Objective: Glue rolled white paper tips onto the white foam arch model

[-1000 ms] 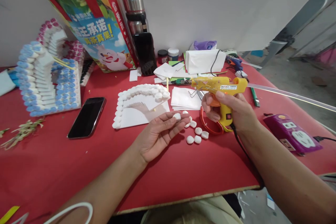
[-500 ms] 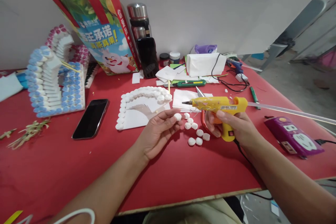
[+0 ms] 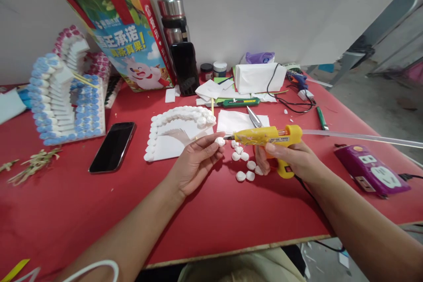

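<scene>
Between the thumb and fingers of my left hand (image 3: 200,161) is a small white ball (image 3: 220,141), perhaps cotton or paper. My right hand (image 3: 294,158) grips a yellow hot glue gun (image 3: 261,135), its nozzle at the ball's right side; a long clear glue stick (image 3: 360,136) sticks out of its back. Several more white balls (image 3: 244,156) lie on the table below the nozzle. Behind my left hand sits a white board piece (image 3: 165,145) edged with rows of such balls along its curved top and left side. Scissors (image 3: 254,117) lie partly hidden behind the glue gun.
On the red table (image 3: 198,229) are a phone (image 3: 112,147), a blue-and-white ball-covered model (image 3: 66,105), a shopping bag (image 3: 132,44), a steel bottle (image 3: 172,9), an upright black phone (image 3: 183,68), a green utility knife (image 3: 239,102) and a purple power strip (image 3: 372,171).
The glue gun has moved left, bringing its nozzle from a gap away to the white ball. My left hand still pinches the ball, its position nearly the same.
</scene>
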`<state>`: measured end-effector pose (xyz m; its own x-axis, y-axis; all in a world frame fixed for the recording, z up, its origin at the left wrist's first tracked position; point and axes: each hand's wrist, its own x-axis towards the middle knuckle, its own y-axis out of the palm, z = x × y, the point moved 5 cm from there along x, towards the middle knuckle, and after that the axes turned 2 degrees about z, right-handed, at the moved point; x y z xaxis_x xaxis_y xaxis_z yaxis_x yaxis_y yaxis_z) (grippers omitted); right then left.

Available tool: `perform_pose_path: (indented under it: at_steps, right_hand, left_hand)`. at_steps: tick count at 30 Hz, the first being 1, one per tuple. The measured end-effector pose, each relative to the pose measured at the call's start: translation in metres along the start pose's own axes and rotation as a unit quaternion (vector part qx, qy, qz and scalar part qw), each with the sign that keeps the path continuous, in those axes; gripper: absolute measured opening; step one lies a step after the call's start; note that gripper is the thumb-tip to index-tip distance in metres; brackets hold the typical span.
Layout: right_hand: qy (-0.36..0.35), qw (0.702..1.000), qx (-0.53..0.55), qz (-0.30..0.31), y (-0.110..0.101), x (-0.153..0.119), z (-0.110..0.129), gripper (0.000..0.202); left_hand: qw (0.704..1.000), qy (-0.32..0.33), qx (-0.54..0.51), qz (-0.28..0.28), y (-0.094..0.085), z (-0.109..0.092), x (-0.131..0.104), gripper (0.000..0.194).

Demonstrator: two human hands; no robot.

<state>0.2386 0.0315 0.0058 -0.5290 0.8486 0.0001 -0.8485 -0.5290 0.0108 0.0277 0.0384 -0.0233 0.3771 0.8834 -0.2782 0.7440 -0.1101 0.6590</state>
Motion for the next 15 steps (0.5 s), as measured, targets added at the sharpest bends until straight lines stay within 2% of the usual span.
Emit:
perform_pose_path:
  at_steps: [15]
  right_hand:
    - [0.004, 1.0, -0.001, -0.007, 0.0032, 0.0006, -0.0029, 0.038]
  left_hand:
    - [1.0, -0.011, -0.025, 0.0, 0.0026, 0.0, 0.0003, 0.032]
